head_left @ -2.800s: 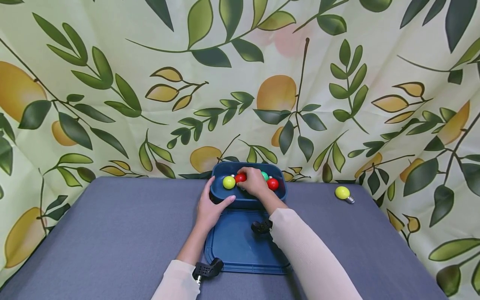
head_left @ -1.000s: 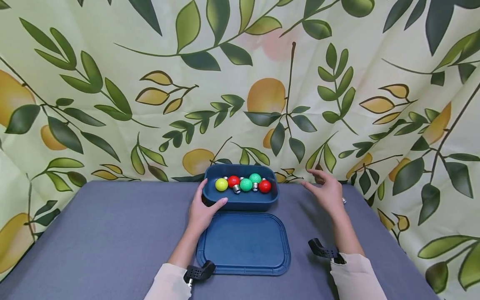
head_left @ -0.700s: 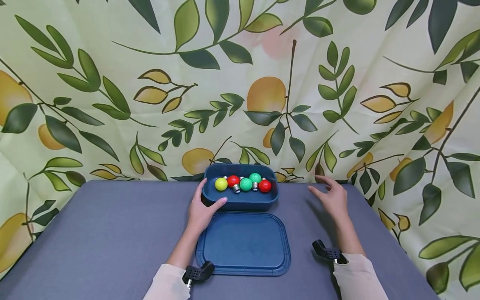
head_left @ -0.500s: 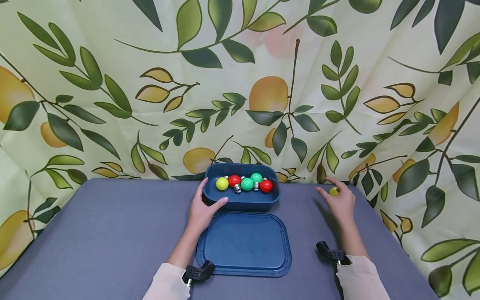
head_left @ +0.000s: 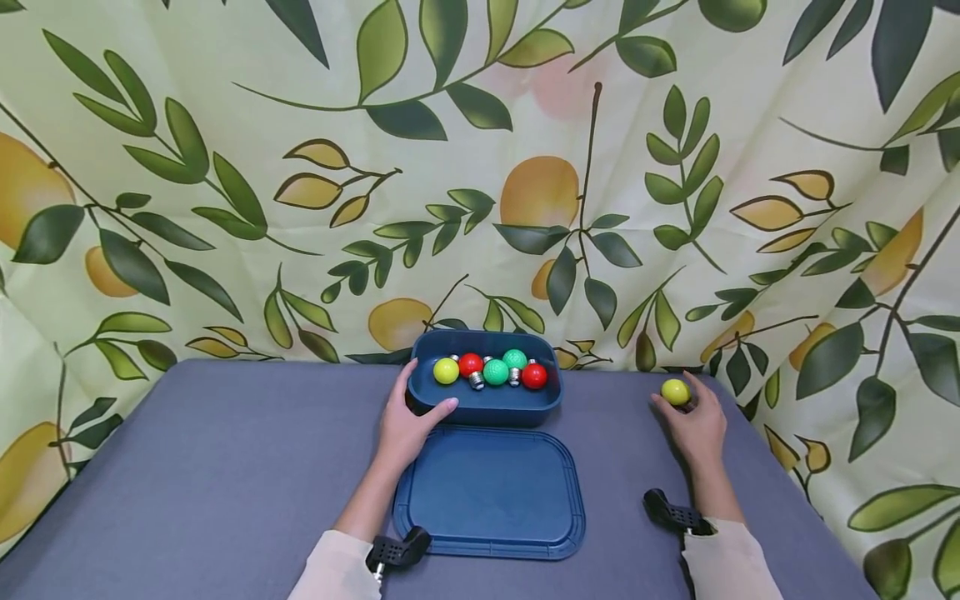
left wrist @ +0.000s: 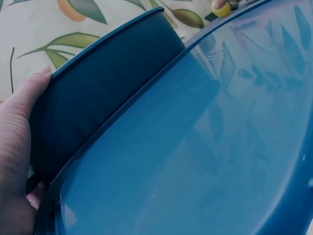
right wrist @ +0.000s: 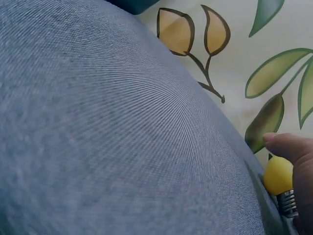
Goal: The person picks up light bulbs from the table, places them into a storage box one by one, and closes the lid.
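My left hand [head_left: 405, 425] holds the left end of a dark blue box [head_left: 502, 414], thumb at its front and fingers along its left side. The left wrist view shows the thumb against the box wall [left wrist: 112, 83]; the other fingers are mostly hidden. Several small bulbs lie in the box: a yellow bulb [head_left: 446, 371], red bulbs and green bulbs with metal screw bases. At the table's far right, my right hand [head_left: 697, 423] has thumb and fingers spread on either side of another yellow bulb [head_left: 676, 392]. In the right wrist view its ridged metal base [right wrist: 287, 203] shows beside the thumb.
A blue lid [head_left: 487, 492] lies flat on the grey-blue table [head_left: 247, 483], directly in front of the box. Behind the table hangs a leaf-patterned cloth [head_left: 450, 150], close behind the box and the right-hand bulb.
My right hand has left the box, moved to the right and come down around the lone yellow bulb at the table's far right. My left hand has stayed at the box.
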### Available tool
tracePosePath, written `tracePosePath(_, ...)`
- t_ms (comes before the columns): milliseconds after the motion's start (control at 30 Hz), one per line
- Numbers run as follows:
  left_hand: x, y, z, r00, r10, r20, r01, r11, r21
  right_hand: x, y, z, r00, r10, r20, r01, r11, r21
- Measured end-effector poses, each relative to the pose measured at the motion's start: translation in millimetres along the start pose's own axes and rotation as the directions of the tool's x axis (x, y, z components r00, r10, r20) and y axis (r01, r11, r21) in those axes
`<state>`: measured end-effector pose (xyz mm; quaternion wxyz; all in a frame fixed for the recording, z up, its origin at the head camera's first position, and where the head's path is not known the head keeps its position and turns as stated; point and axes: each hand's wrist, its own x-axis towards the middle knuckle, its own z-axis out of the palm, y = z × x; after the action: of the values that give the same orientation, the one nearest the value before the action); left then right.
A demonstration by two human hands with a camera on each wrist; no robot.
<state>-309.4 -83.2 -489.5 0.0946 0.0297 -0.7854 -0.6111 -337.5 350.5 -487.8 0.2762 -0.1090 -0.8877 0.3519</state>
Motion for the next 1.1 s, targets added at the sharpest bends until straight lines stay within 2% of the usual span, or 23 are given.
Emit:
tracePosePath(100, -0.5, -0.9, -1.8, 1.000, 0.005, -0.007, -0.005, 1.000, 0.001, -3.3, 0.9, 3.2, 0.999, 0.022, 0.042, -0.021, 1.000, -0.014)
tracePosePath(300, -3.9, -2.7, 0.6, 1.000, 0.005, -0.015, -0.005, 1.000, 0.007, -7.9, 5.2, 5.5, 0.997, 0.003, 0.076, 0.001, 0.998, -0.061)
tracePosePath(567, -1.7, -3.3, 1.5, 0.999, 0.027, -0.023, -0.028, 1.000, -0.008, -13.8, 0.5, 12.1, 0.998, -0.021, 0.058, 0.027, 0.995, -0.093)
tracePosePath(700, 0.5, -1.4, 0.7, 0.999, 0.043, -0.022, -0.043, 0.999, -0.005, -16.3, -5.5, 12.4, 0.998, 0.002, 0.068, 0.004, 0.996, -0.084)
tracePosePath(833, 0.9, -0.7, 0.0, 0.999, 0.045, -0.020, -0.045, 0.999, -0.006, -22.6, -8.8, 13.8, 0.997, 0.018, 0.074, -0.013, 0.997, -0.077)
tracePosePath(1100, -0.9, -2.1, -0.4, 0.999, 0.033, -0.027, -0.033, 0.999, 0.009, -36.3, -20.2, 20.2, 0.997, -0.001, 0.072, 0.005, 0.999, -0.052)
